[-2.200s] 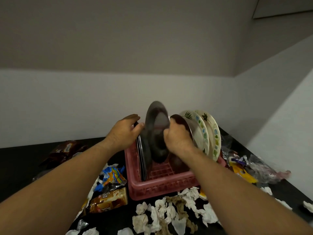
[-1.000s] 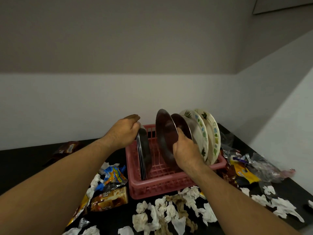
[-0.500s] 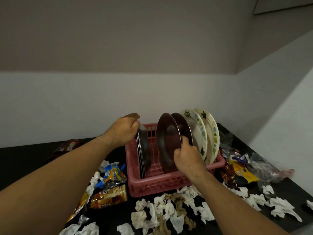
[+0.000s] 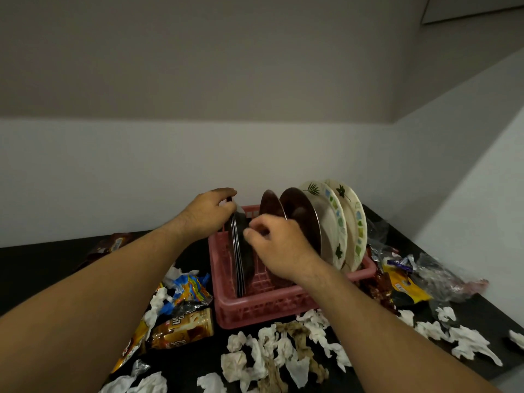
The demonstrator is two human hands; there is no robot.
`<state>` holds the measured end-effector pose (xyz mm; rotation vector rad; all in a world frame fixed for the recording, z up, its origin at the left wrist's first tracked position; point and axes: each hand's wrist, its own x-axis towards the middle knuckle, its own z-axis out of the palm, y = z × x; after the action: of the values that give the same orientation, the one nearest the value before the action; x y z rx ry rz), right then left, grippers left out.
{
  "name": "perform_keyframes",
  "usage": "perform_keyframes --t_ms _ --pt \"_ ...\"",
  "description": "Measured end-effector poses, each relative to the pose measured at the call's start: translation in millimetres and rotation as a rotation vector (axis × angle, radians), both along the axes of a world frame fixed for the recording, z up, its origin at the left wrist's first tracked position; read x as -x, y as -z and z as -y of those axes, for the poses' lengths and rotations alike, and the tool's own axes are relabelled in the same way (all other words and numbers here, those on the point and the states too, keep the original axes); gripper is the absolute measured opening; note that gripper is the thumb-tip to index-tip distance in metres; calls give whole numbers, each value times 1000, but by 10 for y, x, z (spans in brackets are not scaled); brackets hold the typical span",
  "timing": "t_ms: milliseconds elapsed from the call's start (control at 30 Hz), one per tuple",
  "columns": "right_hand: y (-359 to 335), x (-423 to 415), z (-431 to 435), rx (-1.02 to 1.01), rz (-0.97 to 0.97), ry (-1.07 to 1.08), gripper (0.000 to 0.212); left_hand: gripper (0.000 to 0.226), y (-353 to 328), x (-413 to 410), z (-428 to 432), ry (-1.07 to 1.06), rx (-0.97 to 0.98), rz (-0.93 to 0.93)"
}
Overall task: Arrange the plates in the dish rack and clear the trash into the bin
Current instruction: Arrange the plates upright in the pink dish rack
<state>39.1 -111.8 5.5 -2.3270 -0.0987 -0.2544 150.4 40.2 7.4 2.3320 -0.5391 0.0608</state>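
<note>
Here, at the pink dish rack [image 4: 255,310] on the dark counter [image 4: 42,265]:

- Left hand [image 4: 208,215]: grip curled over the top rim of the stack of steel plates [image 4: 236,259], which stands on edge at the rack's left end.
- Right hand [image 4: 279,245]: the nearer one to the stack's open face. Its curled fingertips [image 4: 247,232] sit just right of that face. Cannot tell whether this grip is pinching a plate or only touching.
- Key relation: the stack lies to the left of the right grip. Plates stand upright, faces turned across the rack, rims running front to back. Peeling 1 off looks like a sideways pull toward the rack's free middle.
- In the way, to the right: 2 dark plates [image 4: 297,211] on edge, leaning right. Beyond them, 2 patterned plates [image 4: 354,222] at the right wall.
- Trash untouched: crumpled tissues [image 4: 283,350] in front of the rack, snack wrappers [image 4: 181,327] to the left and more to the right. No bin in view.
</note>
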Motion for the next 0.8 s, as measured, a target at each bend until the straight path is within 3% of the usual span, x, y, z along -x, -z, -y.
perform_keyframes --t_ms 300,467,567,700,800 --pt "253 -70 -66 -79 -47 -14 36 35 6 54 -22 39 42 22" --pt "223 -103 -32 126 -4 121 26 35 16 121 0 64 46 53" --pt "217 -146 -30 248 -102 168 40 45 56 109 -11 33 19 43" --pt "182 -209 -58 226 -191 228 49 55 135 114 -14 -49 -21 15" --pt "80 -261 -46 229 -156 257 51 32 148 139 8 -105 85 7"
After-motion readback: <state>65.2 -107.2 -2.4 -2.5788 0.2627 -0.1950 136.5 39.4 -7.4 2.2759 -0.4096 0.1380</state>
